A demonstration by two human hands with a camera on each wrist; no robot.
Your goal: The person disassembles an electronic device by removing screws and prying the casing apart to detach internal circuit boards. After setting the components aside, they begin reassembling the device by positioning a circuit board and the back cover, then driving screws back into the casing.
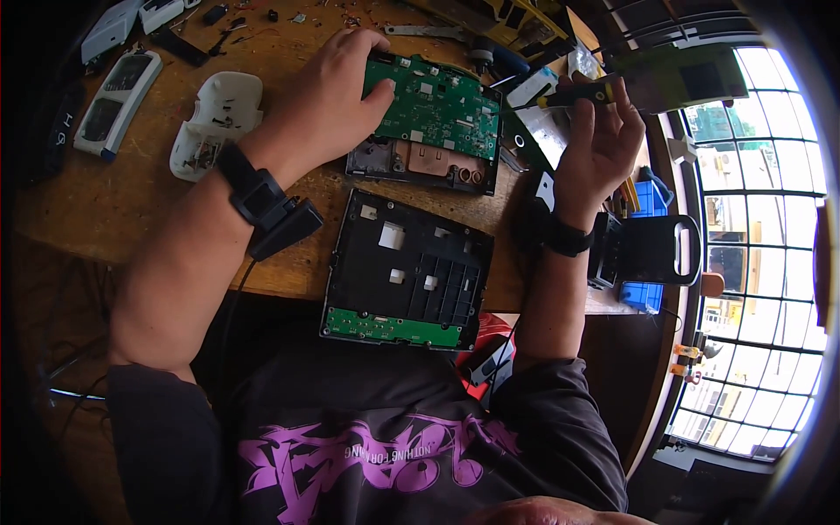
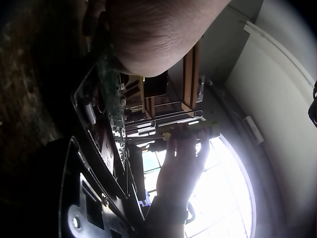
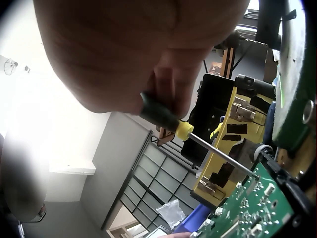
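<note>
A green circuit board [image 1: 437, 109] lies in a dark casing on the wooden bench. The left hand [image 1: 337, 96] rests on the board's left side, thumb over its surface, fingers at its far edge. Held by the right hand [image 1: 599, 144] is a screwdriver [image 1: 573, 94] with a dark and yellow handle. In the right wrist view the screwdriver's shaft [image 3: 223, 155] slants down to the edge of the board [image 3: 252, 206], its tip at a corner. Nearer the body lies a black panel [image 1: 407, 262] with square openings and a green strip board [image 1: 394, 328].
A white tray [image 1: 214, 131] with small screws and a white frame [image 1: 118, 103] lie to the left. Behind the board are a yellow-and-black case [image 1: 516, 26] and a wrench-like metal tool [image 1: 424, 31]. Blue bins [image 1: 647, 201] and a black handled object [image 1: 661, 249] stand at the right.
</note>
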